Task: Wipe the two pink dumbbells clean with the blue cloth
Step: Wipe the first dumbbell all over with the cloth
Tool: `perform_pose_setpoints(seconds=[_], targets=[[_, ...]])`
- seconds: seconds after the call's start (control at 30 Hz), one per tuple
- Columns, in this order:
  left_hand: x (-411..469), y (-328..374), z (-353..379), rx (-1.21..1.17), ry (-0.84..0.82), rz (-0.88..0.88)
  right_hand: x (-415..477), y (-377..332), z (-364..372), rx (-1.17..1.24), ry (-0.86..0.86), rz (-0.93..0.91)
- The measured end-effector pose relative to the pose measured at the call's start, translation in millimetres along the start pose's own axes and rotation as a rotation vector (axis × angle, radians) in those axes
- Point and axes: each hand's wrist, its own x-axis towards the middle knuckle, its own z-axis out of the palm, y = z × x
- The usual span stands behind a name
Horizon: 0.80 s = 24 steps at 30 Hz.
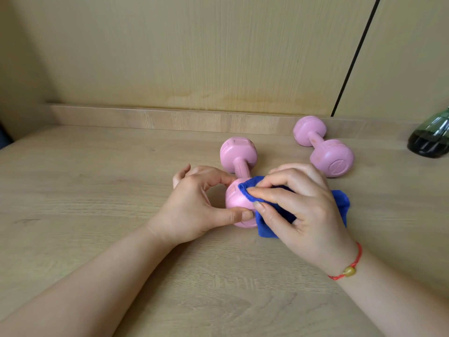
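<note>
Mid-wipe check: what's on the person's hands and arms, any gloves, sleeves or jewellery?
No gloves or sleeves in view: the left hand and right hand are bare, with no rings visible. A red string bracelet with one gold-coloured bead circles the right wrist.

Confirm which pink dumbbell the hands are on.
The nearer dumbbell: left hand grips its near head, right hand presses the blue cloth on it. The far-right dumbbell lies untouched.

The near dumbbell (239, 153) and the far dumbbell (326, 152) are both plain matte pink. The cloth (266, 228) is solid deep blue. The table (97, 190) is pale beige wood with fine streaked grain. The bottle (431, 139) is dark green glass, and the wrist cord (349, 271) is red with one gold bead
</note>
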Motion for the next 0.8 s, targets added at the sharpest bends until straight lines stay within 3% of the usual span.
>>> perform_pose_setpoints(seconds=[0.2, 0.53, 0.8], targets=[[1, 0, 1, -0.011, -0.027, 0.019, 4, -11, 9, -0.168, -0.167, 0.100], [1, 1, 0, -0.004, -0.036, 0.001, -4, -6, -3, -0.030, -0.054, -0.059], [2, -3, 2, -0.011, -0.011, -0.003, 6, -17, 7, -0.173, -0.138, 0.189]])
